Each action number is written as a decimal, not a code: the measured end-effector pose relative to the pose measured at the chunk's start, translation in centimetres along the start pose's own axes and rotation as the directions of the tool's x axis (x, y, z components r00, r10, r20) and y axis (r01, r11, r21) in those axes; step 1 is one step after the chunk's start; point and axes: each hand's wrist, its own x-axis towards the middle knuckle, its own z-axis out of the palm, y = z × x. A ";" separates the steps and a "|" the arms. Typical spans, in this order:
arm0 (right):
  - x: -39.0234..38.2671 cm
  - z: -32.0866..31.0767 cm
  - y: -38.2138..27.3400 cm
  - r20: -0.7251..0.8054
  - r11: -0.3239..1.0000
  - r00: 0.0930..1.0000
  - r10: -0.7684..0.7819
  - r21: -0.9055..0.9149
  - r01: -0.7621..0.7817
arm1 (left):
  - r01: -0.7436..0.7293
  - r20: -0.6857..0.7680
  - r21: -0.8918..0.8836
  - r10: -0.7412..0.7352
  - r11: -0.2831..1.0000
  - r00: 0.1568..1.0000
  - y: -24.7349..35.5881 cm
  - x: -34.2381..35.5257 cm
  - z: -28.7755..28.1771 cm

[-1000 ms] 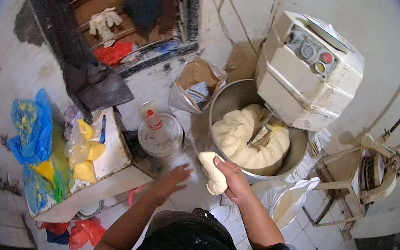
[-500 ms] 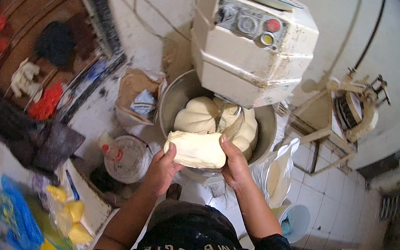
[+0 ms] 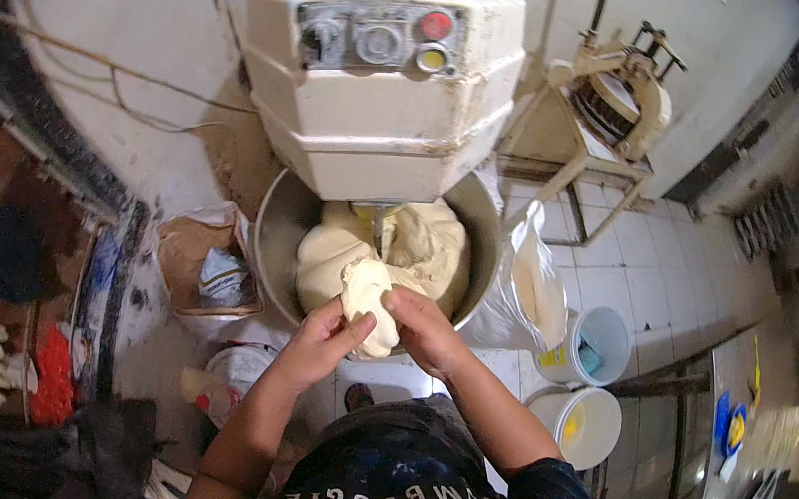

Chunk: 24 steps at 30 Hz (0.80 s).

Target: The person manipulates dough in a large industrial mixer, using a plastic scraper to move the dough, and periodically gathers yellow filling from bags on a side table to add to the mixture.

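A pale, soft piece of dough (image 3: 366, 291) is held upright between both hands over the front rim of a steel mixing bowl (image 3: 277, 233). My left hand (image 3: 320, 340) grips its lower left side with the thumb across it, and my right hand (image 3: 419, 333) has its fingers closed on the right side. Behind the piece, a large mass of dough (image 3: 323, 255) fills much of the bowl around a metal hook (image 3: 380, 227), which hangs from the white mixer head (image 3: 370, 125).
An open paper sack (image 3: 179, 256) stands left of the bowl. A silver bag (image 3: 533, 287) and two buckets (image 3: 609, 348) are at the right, a lidded tub (image 3: 237, 370) at lower left. A dough-dividing machine on a stand (image 3: 619, 112) is at back right; a metal table (image 3: 723, 474) edges the right.
My left hand, apart one second ago, has joined my right on the dough piece, which has turned from lying crosswise to upright. The view has swung rightward, centring the mixer.
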 end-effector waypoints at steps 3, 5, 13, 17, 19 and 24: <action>-0.6 -0.4 -1.9 -0.173 0.988 0.978 -0.119 0.080 0.134 | 0.023 0.054 0.057 -0.026 0.998 0.998 0.0 1.2 0.1; -1.1 -0.9 -3.0 -0.213 0.974 0.965 -0.156 0.128 0.186 | 0.068 0.096 0.040 -0.072 0.997 0.993 -0.7 1.8 0.3; -2.8 -3.5 -5.0 -0.192 0.977 0.980 -0.055 0.191 0.092 | 0.213 0.102 -0.308 -0.190 0.927 0.976 -3.0 4.2 0.9; -3.0 -4.7 -6.0 -0.083 1.000 0.996 -0.019 0.012 0.020 | 0.252 0.113 -0.160 -0.236 0.954 0.965 -5.3 5.0 2.2; -3.4 -4.5 -6.3 -0.011 0.998 0.999 0.048 -0.038 -0.048 | 0.259 0.150 -0.237 -0.228 0.937 0.962 -6.4 5.1 3.2; -3.8 -5.1 -6.4 0.169 0.987 0.976 0.141 -0.096 -0.126 | 0.232 0.266 -0.398 -0.130 0.888 0.955 -7.9 5.8 5.2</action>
